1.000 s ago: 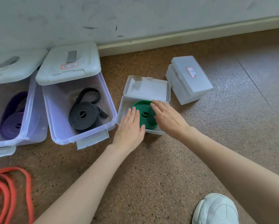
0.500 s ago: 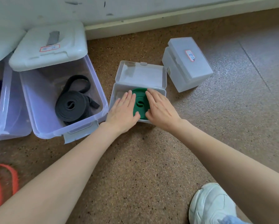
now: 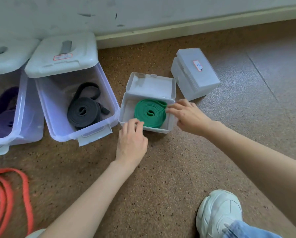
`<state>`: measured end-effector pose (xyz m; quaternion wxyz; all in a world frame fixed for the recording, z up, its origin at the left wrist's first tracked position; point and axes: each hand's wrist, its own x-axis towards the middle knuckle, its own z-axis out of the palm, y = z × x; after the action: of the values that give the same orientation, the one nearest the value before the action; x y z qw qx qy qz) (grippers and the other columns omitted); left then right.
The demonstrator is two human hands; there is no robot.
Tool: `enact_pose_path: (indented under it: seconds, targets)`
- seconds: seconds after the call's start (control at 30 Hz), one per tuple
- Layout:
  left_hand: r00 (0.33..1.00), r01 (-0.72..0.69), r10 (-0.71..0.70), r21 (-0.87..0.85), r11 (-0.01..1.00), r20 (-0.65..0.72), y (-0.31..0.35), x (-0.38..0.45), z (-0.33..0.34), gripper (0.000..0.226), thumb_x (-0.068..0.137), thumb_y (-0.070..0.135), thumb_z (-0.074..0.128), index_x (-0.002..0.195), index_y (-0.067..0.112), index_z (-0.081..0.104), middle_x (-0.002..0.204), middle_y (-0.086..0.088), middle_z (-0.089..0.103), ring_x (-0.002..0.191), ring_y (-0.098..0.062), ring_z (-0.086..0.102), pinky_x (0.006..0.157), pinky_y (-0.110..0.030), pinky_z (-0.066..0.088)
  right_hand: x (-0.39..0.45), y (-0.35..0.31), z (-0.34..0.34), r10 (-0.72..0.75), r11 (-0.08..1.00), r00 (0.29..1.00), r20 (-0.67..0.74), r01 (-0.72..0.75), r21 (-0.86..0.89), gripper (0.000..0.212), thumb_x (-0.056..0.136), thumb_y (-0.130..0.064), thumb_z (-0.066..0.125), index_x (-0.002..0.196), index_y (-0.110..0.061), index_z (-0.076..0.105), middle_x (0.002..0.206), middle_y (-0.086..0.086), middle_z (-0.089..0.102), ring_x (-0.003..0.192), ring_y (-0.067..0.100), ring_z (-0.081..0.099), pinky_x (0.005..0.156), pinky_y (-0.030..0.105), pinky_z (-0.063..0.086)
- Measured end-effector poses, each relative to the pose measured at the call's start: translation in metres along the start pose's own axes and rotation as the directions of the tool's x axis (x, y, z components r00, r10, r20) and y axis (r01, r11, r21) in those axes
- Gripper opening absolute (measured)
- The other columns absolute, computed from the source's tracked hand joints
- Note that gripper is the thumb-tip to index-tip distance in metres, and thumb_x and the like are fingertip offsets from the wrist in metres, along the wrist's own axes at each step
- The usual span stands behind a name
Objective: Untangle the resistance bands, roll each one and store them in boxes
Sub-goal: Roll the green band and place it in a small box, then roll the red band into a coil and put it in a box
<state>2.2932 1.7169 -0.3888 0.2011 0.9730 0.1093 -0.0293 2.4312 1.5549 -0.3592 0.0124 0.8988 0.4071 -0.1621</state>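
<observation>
A: Where is the green band (image 3: 150, 112)?

B: Rolled into a flat coil, lying inside the small clear box (image 3: 125, 115) near the middle of the floor (image 3: 169, 169). The box's hinged lid (image 3: 151, 86) stands open at its 12 o'clock side.

A: And the hands?

B: The left hand (image 3: 131, 143) is at the box's 7 o'clock corner, fingers loosely bent, fingertips at the near rim beside the coil. I cannot tell whether they press the rim or just rest there; they grip nothing. The right hand (image 3: 188, 115) is at the box's 3 o'clock side, fingers relaxed and spread a little, tips reaching over the rim to the coil's outer edge. It clamps on nothing that I can see.

A: What else is around?

B: At 9 o'clock from the small box, just beside it, a larger clear bin (image 3: 109, 107) holds a rolled black band (image 3: 83, 112) with a loose loop; its white lid (image 3: 63, 54) rests on the far end. Farther toward 9 o'clock, another bin (image 3: 20, 100) holds a rolled purple band (image 3: 3, 122). At 1 o'clock, a closed small box (image 3: 195, 74) with a label lies tilted. An orange band (image 3: 8, 194) lies loose at 8 o'clock, and a white shoe (image 3: 219, 212) sits at 5 o'clock.
</observation>
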Motion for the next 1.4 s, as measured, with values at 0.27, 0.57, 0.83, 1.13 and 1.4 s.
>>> enact_pose_path:
  seconds: [0.27, 0.57, 0.83, 1.13, 1.4]
  targets:
    - [0.974, 0.190, -0.146, -0.278, 0.941, 0.171, 0.017, 0.016, 0.010, 0.079, 0.090, 0.025, 0.053, 0.149, 0.015, 0.001, 0.155, -0.005, 0.008, 0.139, -0.025, 0.023, 0.109, -0.036, 0.030, -0.017, -0.016, 0.017, 0.166, 0.965, 0.986, 0.008, -0.164, 0.203, 0.034, 0.083, -0.034, 0.065, 0.111, -0.014, 0.064, 0.120, 0.008, 0.048, 0.109, 0.025, 0.045, 0.094, 0.037, 0.044]
    - [0.980, 0.161, -0.134, -0.188, 0.969, 0.148, -0.002, 0.011, -0.006, 0.058, 0.091, 0.013, 0.047, 0.145, 0.009, 0.025, 0.150, -0.007, 0.028, 0.134, -0.024, 0.033, 0.107, -0.033, 0.029, 0.032, -0.075, 0.022, 0.376, 0.850, 0.921, -0.102, -0.299, 0.434, 0.029, 0.093, -0.027, 0.053, 0.112, -0.006, 0.054, 0.124, 0.012, 0.043, 0.104, 0.033, 0.049, 0.078, 0.038, 0.042]
    - [0.962, 0.242, -0.229, -0.074, 0.967, 0.147, -0.042, -0.083, -0.058, 0.039, 0.093, 0.012, 0.042, 0.131, 0.010, 0.046, 0.132, -0.007, 0.046, 0.112, -0.027, 0.052, 0.096, -0.037, 0.038, -0.021, -0.169, 0.026, 0.269, 0.842, 0.957, -0.110, -0.178, 0.509, 0.030, 0.091, -0.014, 0.046, 0.120, -0.004, 0.046, 0.121, 0.015, 0.046, 0.107, 0.032, 0.048, 0.080, 0.036, 0.039]
    - [0.665, 0.729, -0.741, 0.132, 0.672, 0.094, -0.169, -0.209, -0.084, 0.049, 0.090, 0.022, 0.052, 0.136, 0.013, 0.038, 0.148, -0.013, 0.026, 0.134, -0.037, 0.021, 0.106, -0.049, 0.027, -0.020, -0.322, 0.038, -0.171, 0.882, 0.960, 0.219, 0.051, 0.468, 0.044, 0.093, -0.013, 0.044, 0.135, -0.011, 0.035, 0.123, 0.018, 0.047, 0.115, 0.039, 0.046, 0.092, 0.041, 0.042]
    - [0.447, 0.893, -0.876, -0.141, 0.427, 0.181, -0.231, -0.204, -0.074, 0.035, 0.088, 0.012, 0.056, 0.122, 0.016, 0.048, 0.134, -0.018, 0.035, 0.115, -0.042, 0.046, 0.095, -0.043, 0.038, 0.006, -0.349, 0.050, -0.211, 0.894, 0.918, 0.336, 0.042, 0.446, 0.044, 0.089, -0.012, 0.049, 0.132, -0.007, 0.040, 0.119, 0.019, 0.052, 0.115, 0.034, 0.047, 0.091, 0.036, 0.039]
